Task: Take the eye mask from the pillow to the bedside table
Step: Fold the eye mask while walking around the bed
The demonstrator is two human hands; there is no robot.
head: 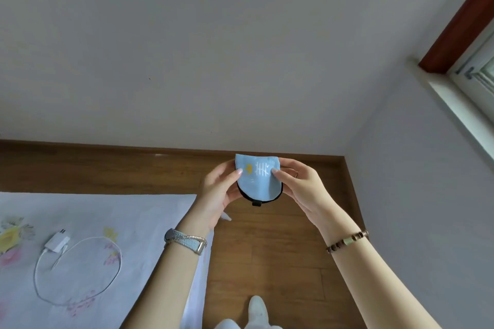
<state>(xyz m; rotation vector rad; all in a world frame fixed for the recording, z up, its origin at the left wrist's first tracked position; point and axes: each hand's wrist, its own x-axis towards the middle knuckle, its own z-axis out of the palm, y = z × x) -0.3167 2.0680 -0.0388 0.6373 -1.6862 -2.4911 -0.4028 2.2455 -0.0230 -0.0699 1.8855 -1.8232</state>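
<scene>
The eye mask (258,184) is light blue with a white fishbone print, a small yellow crown and a black edge, and it is folded in half. I hold it up in front of me above the wooden floor. My left hand (219,195) pinches its left side and my right hand (299,187) pinches its right side. A black strap tab hangs below the mask's lower edge. Neither a pillow nor a bedside table is in view.
The bed (107,222) with a pale floral sheet fills the lower left; a white charger (57,242) with its looped cable lies on it. Wooden floor (267,262) runs between bed and wall. A window frame (470,83) is at the right. My foot (258,307) shows below.
</scene>
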